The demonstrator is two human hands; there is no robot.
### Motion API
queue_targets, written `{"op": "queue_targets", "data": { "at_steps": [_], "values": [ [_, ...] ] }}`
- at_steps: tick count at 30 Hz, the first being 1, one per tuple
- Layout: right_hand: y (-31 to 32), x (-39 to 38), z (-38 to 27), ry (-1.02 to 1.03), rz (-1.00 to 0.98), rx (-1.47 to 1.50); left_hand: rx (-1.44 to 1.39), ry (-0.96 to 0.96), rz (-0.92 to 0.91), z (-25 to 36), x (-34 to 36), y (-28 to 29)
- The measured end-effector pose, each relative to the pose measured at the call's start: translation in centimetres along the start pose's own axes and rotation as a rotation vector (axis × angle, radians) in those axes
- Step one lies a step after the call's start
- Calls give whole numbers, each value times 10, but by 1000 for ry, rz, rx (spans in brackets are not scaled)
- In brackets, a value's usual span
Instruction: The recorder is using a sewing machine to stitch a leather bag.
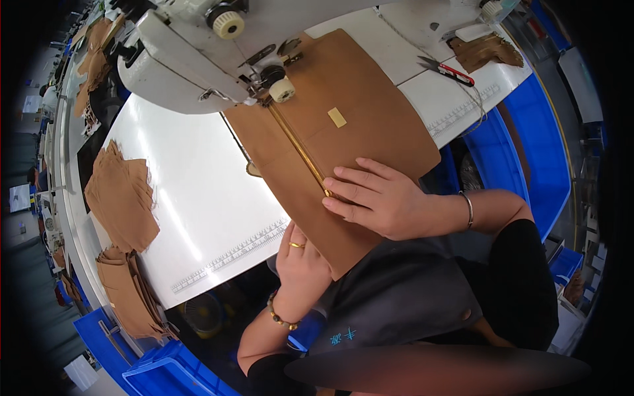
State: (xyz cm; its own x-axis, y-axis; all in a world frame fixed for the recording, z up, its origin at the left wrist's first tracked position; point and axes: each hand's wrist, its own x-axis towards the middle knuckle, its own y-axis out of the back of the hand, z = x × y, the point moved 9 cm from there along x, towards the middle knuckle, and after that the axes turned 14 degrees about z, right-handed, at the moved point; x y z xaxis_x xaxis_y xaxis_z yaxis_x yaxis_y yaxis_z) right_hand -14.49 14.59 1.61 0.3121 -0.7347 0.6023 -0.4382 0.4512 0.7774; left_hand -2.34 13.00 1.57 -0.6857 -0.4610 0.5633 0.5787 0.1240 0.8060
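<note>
A brown panel of leather-like material with a gold zipper lies across the white table, its far part under the sewing machine's needle area. A small gold label plate sits on it right of the zipper. My right hand rests flat on the panel, fingers apart, fingertips at the zipper's near end. My left hand holds the panel's near left edge. Some of its fingers are hidden beneath the material.
The white sewing machine head overhangs the far left. Stacked brown pieces lie at the left, with more folded pieces nearer. Red-handled thread snips and brown scraps are at the far right. Blue bins stand below.
</note>
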Motion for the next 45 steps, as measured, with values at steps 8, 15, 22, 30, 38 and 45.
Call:
{"op": "queue_targets", "data": {
  "at_steps": [8,15,22,30,38,45],
  "values": [
    [3,2,-2,7,65,95,-47,270,134,-64,32,29],
    [0,17,9,72,-28,271,-16,212,-201,-59,58,-20],
    [-8,46,58,-58,-22,201,-11,201,-201,-61,52,-23],
    [-23,51,54,4,-225,117,-131,229,-90,-60,57,-20],
    [-22,55,54,14,-272,85,69,92,-210,-53,67,-20],
    [-30,63,68,9,-261,42,77,134,-212,-71,79,-26]
  ]
}}
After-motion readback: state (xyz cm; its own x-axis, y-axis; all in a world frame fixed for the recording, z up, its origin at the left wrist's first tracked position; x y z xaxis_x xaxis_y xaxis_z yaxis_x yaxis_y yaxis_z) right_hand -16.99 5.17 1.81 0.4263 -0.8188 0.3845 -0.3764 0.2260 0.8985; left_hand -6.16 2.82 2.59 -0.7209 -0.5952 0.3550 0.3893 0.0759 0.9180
